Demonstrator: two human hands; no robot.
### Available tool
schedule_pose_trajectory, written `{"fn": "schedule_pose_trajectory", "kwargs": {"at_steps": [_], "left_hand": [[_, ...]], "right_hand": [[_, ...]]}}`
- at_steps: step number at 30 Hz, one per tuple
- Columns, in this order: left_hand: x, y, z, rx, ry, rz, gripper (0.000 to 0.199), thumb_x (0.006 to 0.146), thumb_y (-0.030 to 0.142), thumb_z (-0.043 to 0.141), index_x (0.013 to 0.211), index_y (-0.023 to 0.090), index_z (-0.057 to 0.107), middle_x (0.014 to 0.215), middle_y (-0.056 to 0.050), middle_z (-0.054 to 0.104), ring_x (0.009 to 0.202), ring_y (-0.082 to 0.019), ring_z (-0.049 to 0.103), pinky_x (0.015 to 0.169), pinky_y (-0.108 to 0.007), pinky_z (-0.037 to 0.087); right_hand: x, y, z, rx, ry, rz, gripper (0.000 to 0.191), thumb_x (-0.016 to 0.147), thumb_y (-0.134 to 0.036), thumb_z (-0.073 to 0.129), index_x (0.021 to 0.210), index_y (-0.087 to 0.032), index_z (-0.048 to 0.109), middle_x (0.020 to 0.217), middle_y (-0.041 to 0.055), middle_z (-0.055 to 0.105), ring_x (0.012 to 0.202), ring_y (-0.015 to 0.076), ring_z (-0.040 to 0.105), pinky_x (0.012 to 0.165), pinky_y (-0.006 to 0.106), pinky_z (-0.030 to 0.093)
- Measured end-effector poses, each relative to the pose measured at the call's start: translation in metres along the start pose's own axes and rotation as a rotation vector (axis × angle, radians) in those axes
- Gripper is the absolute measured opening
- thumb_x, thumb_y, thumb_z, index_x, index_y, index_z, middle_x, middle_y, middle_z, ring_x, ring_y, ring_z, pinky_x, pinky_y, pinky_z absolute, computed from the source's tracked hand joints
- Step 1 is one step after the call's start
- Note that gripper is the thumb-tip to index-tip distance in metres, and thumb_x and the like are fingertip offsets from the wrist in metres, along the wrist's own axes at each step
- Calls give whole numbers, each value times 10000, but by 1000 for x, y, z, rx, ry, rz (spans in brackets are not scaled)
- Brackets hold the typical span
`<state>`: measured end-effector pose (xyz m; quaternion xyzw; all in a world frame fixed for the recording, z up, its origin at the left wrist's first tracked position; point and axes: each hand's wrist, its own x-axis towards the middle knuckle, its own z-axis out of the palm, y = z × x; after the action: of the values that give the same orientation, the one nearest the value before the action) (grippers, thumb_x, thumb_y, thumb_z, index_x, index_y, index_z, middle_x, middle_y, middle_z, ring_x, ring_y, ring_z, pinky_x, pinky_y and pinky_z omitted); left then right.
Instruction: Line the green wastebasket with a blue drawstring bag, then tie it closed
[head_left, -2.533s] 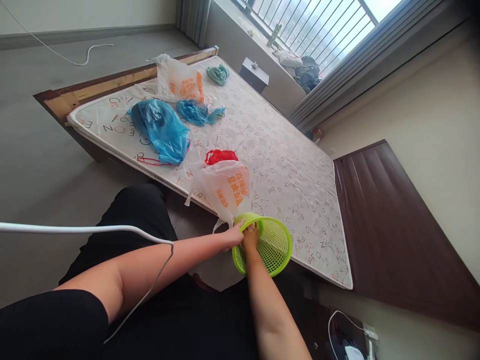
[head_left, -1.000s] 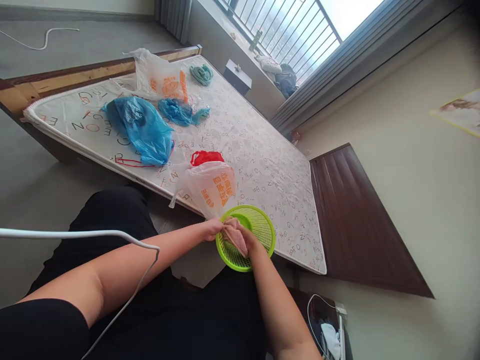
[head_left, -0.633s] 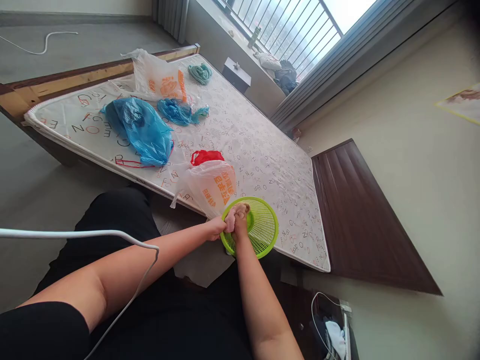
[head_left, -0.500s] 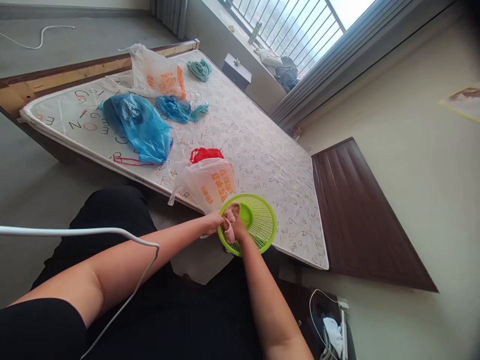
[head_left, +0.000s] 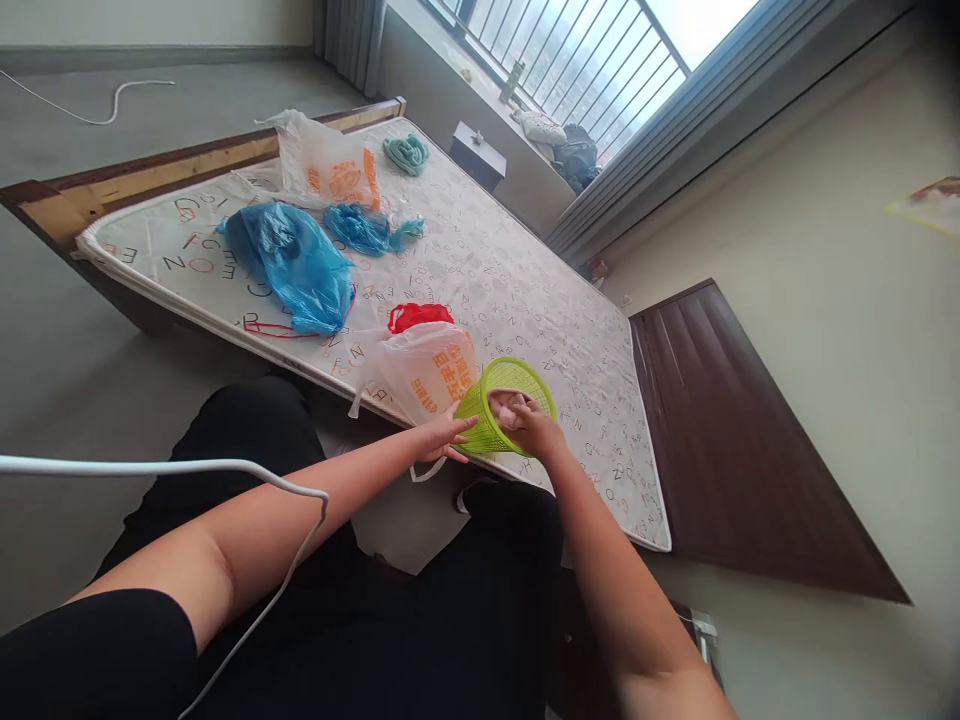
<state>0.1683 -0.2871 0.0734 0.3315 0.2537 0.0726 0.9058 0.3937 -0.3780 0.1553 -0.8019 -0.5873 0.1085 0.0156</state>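
Observation:
A green mesh plastic basket [head_left: 486, 425] is tilted at the mattress edge, its mouth turned up and toward my right side. My left hand [head_left: 444, 436] is at the basket's left wall, fingers spread and apparently touching it. At the mouth, my right hand [head_left: 538, 430] grips a bunched pink cloth [head_left: 511, 408], which is partly inside the basket; its exact kind is unclear. Just left of the basket lies a white plastic bag with orange print [head_left: 424, 370], and behind that a red item [head_left: 420, 317].
On the letter-patterned mattress [head_left: 517, 300] lie a large blue plastic bag [head_left: 296, 270], a smaller blue bag [head_left: 360, 228], another white bag [head_left: 326, 165] and a teal bundle [head_left: 406, 154]. A white cable [head_left: 225, 466] crosses before my left arm. The dark headboard [head_left: 735, 430] stands right.
The basket has tipped and moved slightly up and right. My left hand has left the pink cloth for the basket's outer side. My right hand, with the cloth, has shifted right.

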Motion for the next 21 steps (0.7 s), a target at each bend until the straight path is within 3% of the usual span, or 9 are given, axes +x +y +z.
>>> {"fn": "schedule_pose_trajectory", "kwargs": {"at_steps": [3, 7, 11, 14, 18, 21], "left_hand": [[-2, 4, -6, 89, -2, -71, 1124, 728, 625, 797, 1603, 343, 151, 1664, -184, 236, 1449, -461, 365, 725, -388, 645], [-5, 7, -9, 171, 34, -105, 917, 806, 598, 725, 1552, 298, 283, 1646, -162, 293, 1389, -412, 463, 670, -323, 628], [-7, 12, -7, 213, 9, -115, 648, 889, 559, 633, 1425, 258, 427, 1545, -165, 450, 1279, -342, 575, 659, -291, 600], [-8, 14, -5, 236, 20, -110, 498, 923, 539, 584, 1312, 242, 494, 1471, -150, 528, 1201, -291, 628, 678, -272, 578], [-11, 13, -5, 231, 114, -126, 362, 954, 483, 535, 1212, 230, 514, 1392, -125, 589, 1091, -223, 671, 685, -241, 539], [-13, 12, -7, 202, 168, -135, 306, 965, 441, 513, 1180, 223, 517, 1332, -111, 624, 991, -182, 687, 677, -233, 518]], "right_hand": [[6, 11, -9, 148, 178, 91, 393, 827, -412, 641, 1169, -232, 712, 1263, 105, 666, 1133, 254, 634, 968, 367, 503], [1, 12, -21, 456, 458, 218, 398, 800, -366, 604, 1139, -192, 720, 1112, 86, 724, 1051, 252, 649, 941, 397, 518], [-10, 5, -32, 833, 765, 400, 457, 719, -320, 650, 1154, -181, 666, 1052, 41, 718, 954, 214, 664, 879, 381, 551], [-16, -6, -36, 1094, 965, 390, 526, 677, -258, 651, 1197, -198, 590, 1073, 8, 681, 973, 183, 664, 896, 374, 566], [-14, -37, -45, 1240, 1010, 298, 519, 688, -233, 654, 1195, -226, 540, 1127, 5, 648, 1052, 183, 661, 929, 386, 576], [2, -77, -56, 1333, 944, 195, 539, 704, -217, 643, 1224, -265, 508, 1195, -5, 636, 1105, 174, 653, 982, 398, 560]]}}
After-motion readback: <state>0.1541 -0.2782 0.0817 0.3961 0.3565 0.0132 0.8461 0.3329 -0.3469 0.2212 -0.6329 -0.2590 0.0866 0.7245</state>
